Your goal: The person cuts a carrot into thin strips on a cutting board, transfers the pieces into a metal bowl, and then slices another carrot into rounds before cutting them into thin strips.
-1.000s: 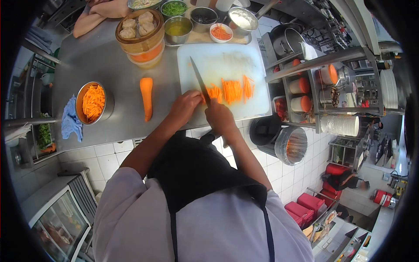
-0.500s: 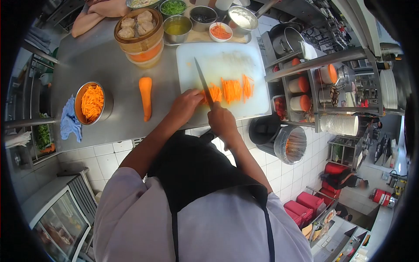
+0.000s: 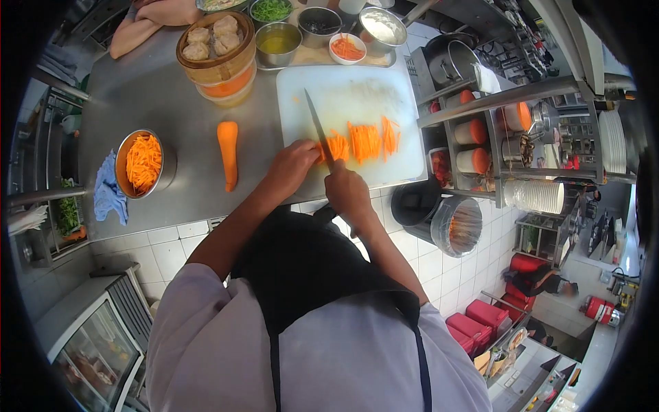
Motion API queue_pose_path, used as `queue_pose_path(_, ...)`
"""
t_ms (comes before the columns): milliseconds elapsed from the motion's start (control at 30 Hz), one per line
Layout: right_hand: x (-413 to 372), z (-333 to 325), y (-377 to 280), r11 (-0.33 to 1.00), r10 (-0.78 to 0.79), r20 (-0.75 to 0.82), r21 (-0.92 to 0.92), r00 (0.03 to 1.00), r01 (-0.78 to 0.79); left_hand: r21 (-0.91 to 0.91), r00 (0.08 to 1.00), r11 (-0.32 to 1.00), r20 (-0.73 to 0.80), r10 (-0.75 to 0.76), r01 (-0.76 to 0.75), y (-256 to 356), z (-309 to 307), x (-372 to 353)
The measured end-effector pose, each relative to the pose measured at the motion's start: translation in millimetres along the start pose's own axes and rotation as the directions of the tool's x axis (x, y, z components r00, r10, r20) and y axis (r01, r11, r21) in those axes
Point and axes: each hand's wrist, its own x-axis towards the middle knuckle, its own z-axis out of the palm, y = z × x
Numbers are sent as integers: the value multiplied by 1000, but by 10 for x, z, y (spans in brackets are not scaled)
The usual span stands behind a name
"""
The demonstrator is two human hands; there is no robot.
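Observation:
My right hand (image 3: 347, 191) is wrapped round the handle of a long knife (image 3: 316, 122), its blade pointing away across the white cutting board (image 3: 343, 82). Against the blade's left side, my left hand (image 3: 295, 165) presses its bent fingertips on carrot; most of that piece is hidden under the fingers. Right of the blade lie cut carrot strips (image 3: 364, 141) in several small piles. A whole peeled carrot (image 3: 228, 154) rests on the steel table to the left. Farther left, a metal bowl (image 3: 167, 172) holds shredded carrot (image 3: 143, 165).
Behind the board stand a bamboo steamer (image 3: 226, 69) with dumplings and a tray (image 3: 374, 60) of ingredient bowls. A blue cloth (image 3: 110, 189) lies at the table's left. Another person's arms (image 3: 147, 27) lean on the far edge. A lined bin (image 3: 456, 226) stands below right.
Very little differs: both hands and the knife keep almost the same place at the carrot, with only a slight shift of the right hand. The view has moved a touch.

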Motion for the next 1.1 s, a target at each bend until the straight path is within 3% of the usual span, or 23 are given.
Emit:
queue_pose_path(267,30,102,61,1000,-18,2,-17,1000,18,-8,1000,1000,23,-15,15,-4,-12,2)
queue_pose_path(367,76,302,94,999,-36,-87,6,996,37,-31,1000,999,-26,10,-11,3,-10,4)
queue_pose_path(467,146,309,91,999,12,7,-31,1000,-12,-13,1000,1000,-23,19,-19,-32,19,3)
queue_pose_path(667,117,67,120,985,-128,-87,-124,988,116,-3,1000,1000,3,-23,23,-77,81,-58)
queue_pose_path(867,-52,-7,17,997,-23,-26,-76,999,21,-2,995,1000,-99,-12,12,-22,75,-42)
queue_pose_path(967,-49,227,143,994,-83,8,-72,996,84,-30,996,999,-86,-34,31,-8,77,-28)
queue_pose_path(1100,-88,104,48,999,-42,14,-21,999,42,-75,997,996,-58,-44,40,18,52,-34)
